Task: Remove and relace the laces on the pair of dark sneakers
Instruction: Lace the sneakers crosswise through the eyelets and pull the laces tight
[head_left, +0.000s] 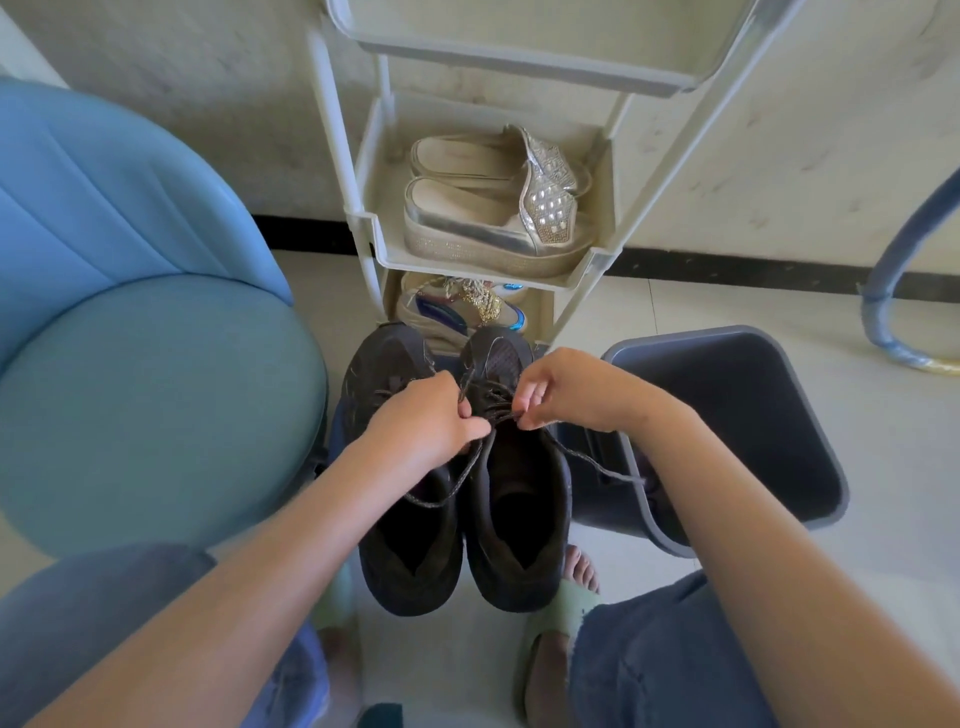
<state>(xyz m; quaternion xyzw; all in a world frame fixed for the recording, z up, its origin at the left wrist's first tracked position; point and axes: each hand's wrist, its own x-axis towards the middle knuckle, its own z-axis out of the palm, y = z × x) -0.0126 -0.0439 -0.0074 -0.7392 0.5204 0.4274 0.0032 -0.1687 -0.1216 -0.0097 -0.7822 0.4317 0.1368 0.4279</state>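
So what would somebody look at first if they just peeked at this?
Probably the two hands in the middle: the left hand and the right hand each pinch the lace over a pair of dark sneakers. Next, the sparkly silver shoes on the white rack shelf just behind them. A big blue chair fills the left side and a grey bin sits on the right.
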